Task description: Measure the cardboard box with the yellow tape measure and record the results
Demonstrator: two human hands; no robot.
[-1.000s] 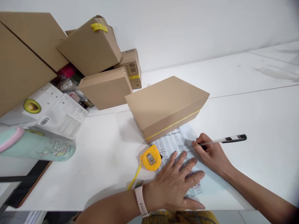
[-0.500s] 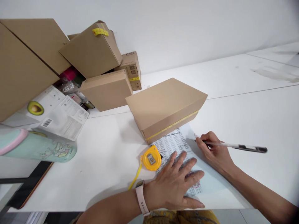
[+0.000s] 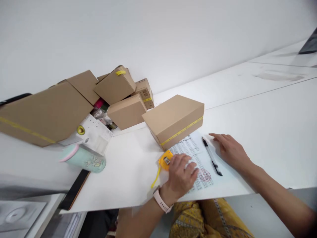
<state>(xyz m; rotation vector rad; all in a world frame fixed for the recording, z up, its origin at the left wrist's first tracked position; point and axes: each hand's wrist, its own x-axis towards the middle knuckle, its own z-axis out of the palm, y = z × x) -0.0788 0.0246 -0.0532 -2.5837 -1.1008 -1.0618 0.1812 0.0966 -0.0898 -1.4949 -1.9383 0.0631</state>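
My left hand lies over the left part of a printed sheet, fingers slightly bent and apart. At its fingers' left side is a yellow tape measure, partly covered by the hand, with a short strip of its tape pulled out. My right hand rests empty beside the sheet's right edge, index finger stretched out. A black-capped clear pen lies on the sheet, just left of that hand. Behind the sheet stands a cardboard box with a yellow band, which covers the sheet's top edge.
Several cardboard boxes are stacked at the back left by the wall. A white carton with an avocado picture and a mint-green bottle lie at the left. The white table's front edge runs close to my body.
My right hand has let go of the pen, which now lies on the sheet. My left hand has drawn its fingers in toward the tape measure. The view has shifted and tilted.
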